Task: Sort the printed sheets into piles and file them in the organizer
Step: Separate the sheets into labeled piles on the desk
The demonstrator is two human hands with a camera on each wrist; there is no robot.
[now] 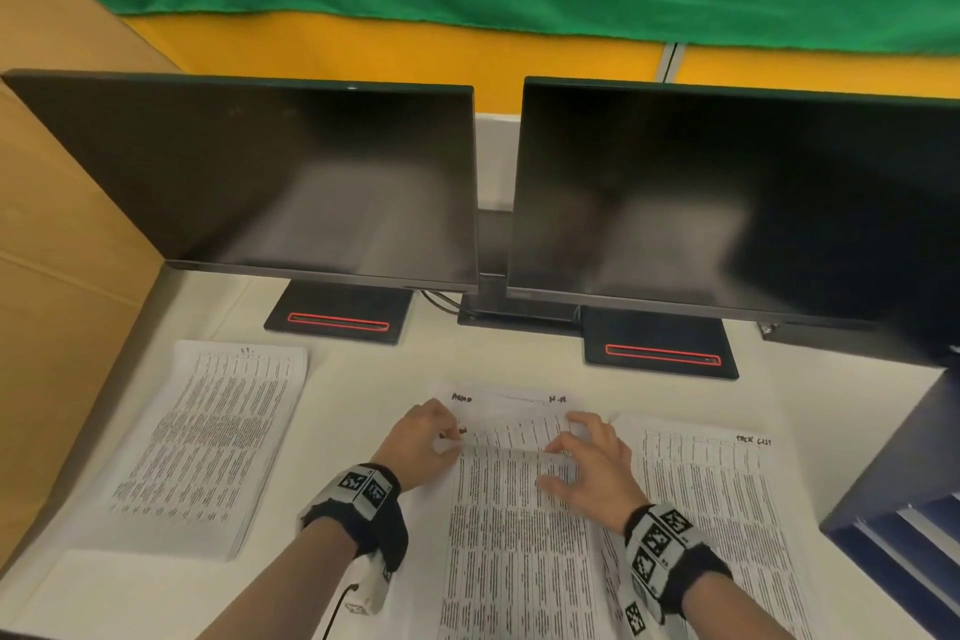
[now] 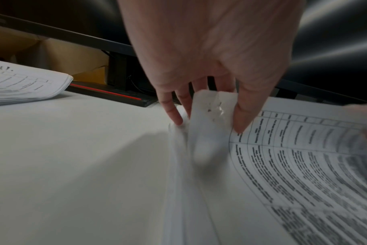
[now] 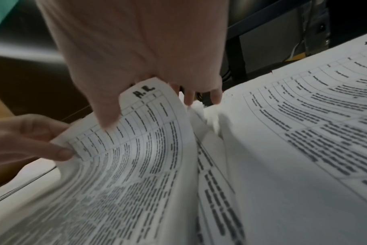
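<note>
Blue organizer (image 1: 883,483) at 3 o'clock, contents unclear; middle pile (image 1: 511,535) at 6 between left pile (image 1: 208,442) and right pile (image 1: 711,509); left hand (image 1: 418,447) and right hand (image 1: 592,463) pinch its lifted top sheet (image 3: 136,132) at far corners.

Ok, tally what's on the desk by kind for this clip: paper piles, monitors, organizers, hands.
Paper piles: 3 (left pile, middle pile, right pile)
Monitors: 2 (left monitor, right monitor)
Organizers: 1 (blue organizer, right edge)
Hands: 2 (left hand, right hand), both pinching the middle pile's top sheet
Total: 8
</note>
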